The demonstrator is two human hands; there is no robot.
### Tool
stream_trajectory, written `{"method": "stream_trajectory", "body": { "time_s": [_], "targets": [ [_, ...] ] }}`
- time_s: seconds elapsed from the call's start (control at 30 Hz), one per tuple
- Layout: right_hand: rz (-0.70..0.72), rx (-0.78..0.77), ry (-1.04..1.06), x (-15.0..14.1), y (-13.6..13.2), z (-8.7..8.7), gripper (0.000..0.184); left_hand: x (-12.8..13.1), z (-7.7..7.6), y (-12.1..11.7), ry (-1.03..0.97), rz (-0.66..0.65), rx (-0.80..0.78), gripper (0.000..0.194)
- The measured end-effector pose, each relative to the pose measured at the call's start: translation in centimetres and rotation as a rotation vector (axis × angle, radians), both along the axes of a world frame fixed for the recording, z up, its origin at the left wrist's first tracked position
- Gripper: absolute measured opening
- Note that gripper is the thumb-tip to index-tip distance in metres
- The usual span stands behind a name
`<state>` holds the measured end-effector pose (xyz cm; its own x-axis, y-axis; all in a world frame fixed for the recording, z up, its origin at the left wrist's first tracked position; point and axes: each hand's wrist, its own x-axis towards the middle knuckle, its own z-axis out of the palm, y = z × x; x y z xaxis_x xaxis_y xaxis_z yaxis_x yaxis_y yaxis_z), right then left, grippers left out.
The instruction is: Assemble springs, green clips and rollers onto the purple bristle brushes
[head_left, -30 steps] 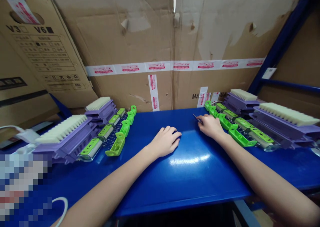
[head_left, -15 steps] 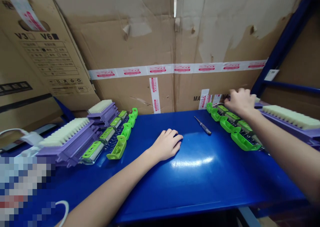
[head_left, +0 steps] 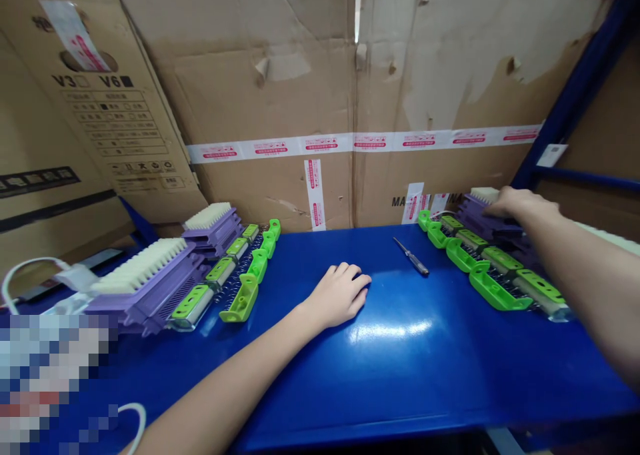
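Note:
My left hand (head_left: pixel 340 295) rests palm down on the blue table (head_left: pixel 400 368), holding nothing, its fingers loosely spread. At the back right, my right hand (head_left: pixel 523 203) closes its fingers against a purple block with a cream ridged top (head_left: pixel 470 216); the far side of the grip is hidden. Just left of that block runs a row of clear-sided pieces with green tops (head_left: pixel 503 260). Small metal springs and a row of bright green curved covers (head_left: pixel 493 289) lie alongside. A screwdriver (head_left: pixel 414 260) lies between my hands.
On the left stand more purple blocks (head_left: pixel 150 285), with green-topped pieces (head_left: pixel 190 306) and green covers (head_left: pixel 243 299) in rows. A white plug and cable (head_left: pixel 75 276) lie at the far left. Cardboard (head_left: pixel 280 108) walls the back; a blue metal post (head_left: pixel 565 101) rises on the right.
My right hand has come down and right at the back right, and its fingers have drawn together by the purple block, which now shows. The left hand stays on the table.

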<state>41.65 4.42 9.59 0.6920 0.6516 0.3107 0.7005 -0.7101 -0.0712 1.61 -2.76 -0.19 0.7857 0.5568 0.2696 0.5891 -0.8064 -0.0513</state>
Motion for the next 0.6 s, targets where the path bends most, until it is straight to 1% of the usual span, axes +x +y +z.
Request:
{"method": "stream_trajectory", "body": {
  "time_s": [0.07,0.1,0.17,0.3,0.4,0.5,0.6],
  "targets": [
    [-0.010,-0.076,0.127,-0.7,-0.4,0.3,0.060,0.0,0.0,0.0,0.000,0.002,-0.001,0.033],
    [-0.004,-0.085,0.155,-1.0,-0.6,0.5,0.063,0.0,0.0,0.0,0.001,0.004,-0.003,0.033],
    [0.026,-0.047,0.120,-1.7,-0.9,0.8,0.066,-0.1,0.1,-0.1,0.005,0.007,-0.006,0.033],
    [0.099,0.015,-0.060,-3.2,-1.6,1.1,0.055,0.0,0.2,-0.1,0.011,0.004,-0.007,0.033],
    [0.200,0.147,-0.227,-5.3,-2.7,1.2,0.053,0.1,0.3,-0.1,0.010,0.003,-0.005,0.033],
    [0.326,0.303,-0.328,-8.3,-4.0,0.9,0.053,0.2,0.3,-0.1,0.006,0.000,-0.004,0.032],
    [0.489,0.420,-0.277,-12.1,-4.9,-0.1,0.053,0.2,0.2,-0.1,0.003,-0.002,0.002,0.032]
  ]
}}
